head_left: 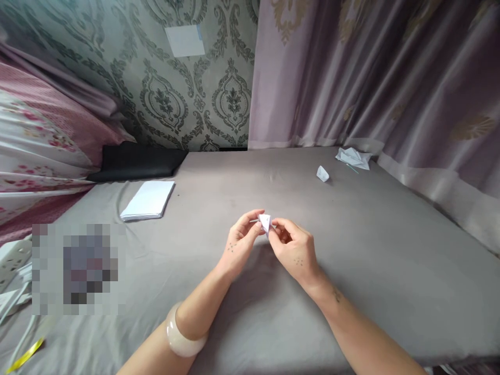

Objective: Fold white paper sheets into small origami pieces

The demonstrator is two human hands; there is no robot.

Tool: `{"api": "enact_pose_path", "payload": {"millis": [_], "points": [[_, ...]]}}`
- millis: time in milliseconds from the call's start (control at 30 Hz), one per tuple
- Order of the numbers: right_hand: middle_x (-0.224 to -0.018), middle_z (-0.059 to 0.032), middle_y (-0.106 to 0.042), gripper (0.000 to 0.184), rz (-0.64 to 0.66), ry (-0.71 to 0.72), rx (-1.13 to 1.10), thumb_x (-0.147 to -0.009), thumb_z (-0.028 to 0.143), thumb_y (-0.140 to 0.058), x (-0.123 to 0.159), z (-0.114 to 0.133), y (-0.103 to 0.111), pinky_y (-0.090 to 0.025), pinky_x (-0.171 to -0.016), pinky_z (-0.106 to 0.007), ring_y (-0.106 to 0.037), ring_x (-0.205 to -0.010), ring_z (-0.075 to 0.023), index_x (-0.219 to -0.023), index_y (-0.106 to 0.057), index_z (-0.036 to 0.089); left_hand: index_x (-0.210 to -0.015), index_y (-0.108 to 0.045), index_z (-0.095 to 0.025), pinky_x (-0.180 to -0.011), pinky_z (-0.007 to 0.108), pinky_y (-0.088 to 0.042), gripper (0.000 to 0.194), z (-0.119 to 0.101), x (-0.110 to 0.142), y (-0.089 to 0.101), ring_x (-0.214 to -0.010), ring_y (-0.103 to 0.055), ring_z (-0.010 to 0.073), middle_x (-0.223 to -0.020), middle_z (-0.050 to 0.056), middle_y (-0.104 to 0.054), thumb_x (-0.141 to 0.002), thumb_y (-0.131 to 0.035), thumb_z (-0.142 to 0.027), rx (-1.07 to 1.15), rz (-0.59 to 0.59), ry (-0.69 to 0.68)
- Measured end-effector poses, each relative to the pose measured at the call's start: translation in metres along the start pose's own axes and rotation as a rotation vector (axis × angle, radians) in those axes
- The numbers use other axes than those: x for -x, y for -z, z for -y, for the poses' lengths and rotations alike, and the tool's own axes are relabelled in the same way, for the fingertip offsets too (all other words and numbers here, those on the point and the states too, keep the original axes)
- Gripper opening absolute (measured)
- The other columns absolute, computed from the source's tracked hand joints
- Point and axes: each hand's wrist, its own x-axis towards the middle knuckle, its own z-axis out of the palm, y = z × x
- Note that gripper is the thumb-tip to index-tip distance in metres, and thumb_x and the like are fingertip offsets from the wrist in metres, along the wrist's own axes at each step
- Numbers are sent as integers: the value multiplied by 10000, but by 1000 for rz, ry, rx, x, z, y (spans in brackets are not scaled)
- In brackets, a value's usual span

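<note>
A small folded piece of white paper (265, 222) is pinched between both hands above the grey sheet (351, 250). My left hand (240, 242) holds its left side with thumb and fingers closed on it. My right hand (292, 249) grips its right side, fingers curled. A pale bangle (182, 338) sits on my left wrist.
A stack of white paper (148, 200) lies at the back left beside a black cushion (136, 162). One small folded paper piece (322, 174) and crumpled white paper (353, 158) lie at the back right near the curtain (390, 78). A power strip (13, 255) sits at the left edge.
</note>
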Motion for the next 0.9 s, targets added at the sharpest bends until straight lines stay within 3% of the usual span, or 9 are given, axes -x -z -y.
{"api": "enact_pose_path", "payload": {"millis": [100, 200, 300, 367, 467, 600, 733, 900], "points": [[-734, -3, -623, 99, 25, 52, 120, -828, 232, -577, 0, -3, 1, -401, -529, -237, -496, -513, -90, -847, -671, 207, -1131, -624, -192, -945, 357, -458, 300, -3, 1, 0, -995, -610, 191, -1046, 67, -671, -836, -599, -237, -47, 45, 14], [-697, 3, -610, 117, 59, 33, 102, -840, 258, -579, -2, -7, 2, -391, -538, -239, -482, -510, -92, -791, -671, 204, -1174, -604, -202, -932, 362, -455, 382, -2, 1, 1, -1041, -590, 210, -1149, 87, -635, -796, -573, -158, -94, 121, 1], [-598, 21, -575, 175, 44, -53, 57, -821, 218, -565, -4, -8, 1, -381, -526, -237, -477, -500, -100, -656, -619, 201, -1331, -464, -268, -937, 385, -447, 627, 6, 2, 1, -1142, -521, 238, -1328, 100, -500, -738, -595, -111, -179, 144, -103], [-589, 21, -582, 194, 15, -120, 37, -801, 201, -560, -4, -8, 0, -386, -523, -236, -484, -498, -103, -610, -589, 200, -1375, -394, -293, -928, 384, -442, 715, 12, 3, 2, -1178, -468, 246, -1359, 108, -428, -723, -630, -119, -312, 88, -206], [-595, 13, -600, 198, -5, -165, 21, -799, 212, -554, -4, -7, -2, -405, -533, -243, -498, -502, -112, -604, -591, 200, -1316, -448, -262, -819, 347, -455, 625, 19, 4, 1, -1003, -494, 215, -1165, 104, -482, -735, -656, -164, -525, -10, -350], [-602, 3, -614, 193, -15, -151, 6, -818, 251, -565, -2, -7, -6, -420, -537, -248, -493, -494, -112, -648, -637, 195, -1165, -519, -238, -710, 307, -422, 355, 21, 6, -1, -759, -465, 160, -905, 44, -503, -819, -555, -169, -634, -51, -454], [-633, -5, -612, 193, -67, -48, 45, -846, 253, -561, -1, -7, -10, -422, -559, -249, -500, -521, -112, -691, -657, 190, -1064, -529, -224, -703, 302, -405, 213, 23, 7, -2, -707, -457, 150, -849, 26, -499, -857, -494, -185, -682, -112, -473], [-626, -5, -574, 213, -62, 111, 142, -892, 218, -506, 5, -5, -13, -408, -560, -245, -506, -540, -116, -743, -655, 188, -1073, -541, -218, -704, 303, -402, 230, 22, 5, 0, -717, -482, 164, -832, 34, -536, -844, -514, -213, -712, -191, -469]]}}
